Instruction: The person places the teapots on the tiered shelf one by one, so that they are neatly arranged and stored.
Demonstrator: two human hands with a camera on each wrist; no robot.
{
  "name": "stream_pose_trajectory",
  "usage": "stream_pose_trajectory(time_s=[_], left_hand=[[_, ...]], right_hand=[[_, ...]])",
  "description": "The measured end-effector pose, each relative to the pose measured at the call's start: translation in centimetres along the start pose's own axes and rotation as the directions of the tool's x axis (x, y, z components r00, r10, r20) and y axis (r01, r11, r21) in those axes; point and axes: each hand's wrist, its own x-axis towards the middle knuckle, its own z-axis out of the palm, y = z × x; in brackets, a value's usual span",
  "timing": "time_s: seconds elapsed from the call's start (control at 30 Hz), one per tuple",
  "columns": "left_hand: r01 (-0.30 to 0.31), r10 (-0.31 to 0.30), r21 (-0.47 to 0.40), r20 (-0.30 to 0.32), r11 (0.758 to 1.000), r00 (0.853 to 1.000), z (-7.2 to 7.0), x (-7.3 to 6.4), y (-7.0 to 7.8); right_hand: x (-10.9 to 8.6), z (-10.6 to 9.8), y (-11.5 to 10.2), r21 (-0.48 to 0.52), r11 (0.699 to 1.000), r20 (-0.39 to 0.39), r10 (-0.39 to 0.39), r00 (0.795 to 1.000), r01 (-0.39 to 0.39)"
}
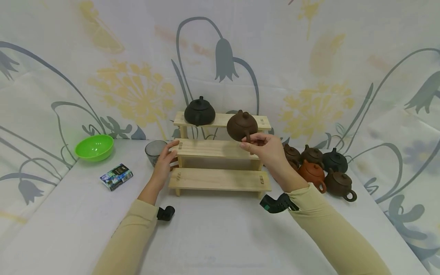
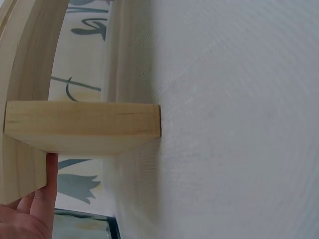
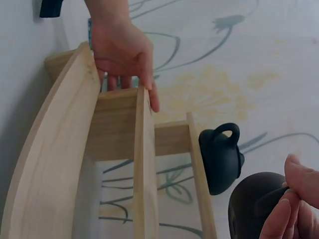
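A three-tier wooden stand (image 1: 216,148) stands in front of me. My left hand (image 1: 163,163) grips the left end of its middle shelf; in the right wrist view, that hand's thumb lies over the shelf edge and its other fingers go below. My right hand (image 1: 266,149) pinches the handle of a dark brown teapot (image 1: 241,125) between thumb and fingers. The lidded teapot is upright and overlaps the right part of the top shelf. On the left of that shelf sits a black teapot (image 1: 199,111), its handle (image 3: 230,130) visible in the right wrist view.
Several teapots in brown, orange (image 1: 312,173) and black (image 1: 335,160) stand close together at the right, partly behind my right forearm. At the left are a green bowl (image 1: 94,148), a small patterned box (image 1: 116,177) and a grey glass cup (image 1: 152,151) beside my left hand.
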Motion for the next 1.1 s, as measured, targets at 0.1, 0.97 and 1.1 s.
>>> stream_pose_trajectory(time_s=[0.1,0.97,1.1], left_hand=[[0.0,0.0,-0.003,0.001,1.0,1.0,0.0,0.0,0.0],[0.009,-0.009,0.033,-0.005,0.999,1.0,0.0,0.0,-0.2],[-0.001,0.001,0.036,-0.002,0.999,1.0,0.0,0.0,-0.1]], right_hand=[[1.0,0.5,-0.1,0.008,1.0,-0.006,0.001,1.0,-0.001],[6.8,3.7,0.0,0.073,0.995,-0.063,0.074,0.995,-0.07],[7.1,4.0,0.0,0.08,0.996,-0.062,0.048,0.997,-0.043]])
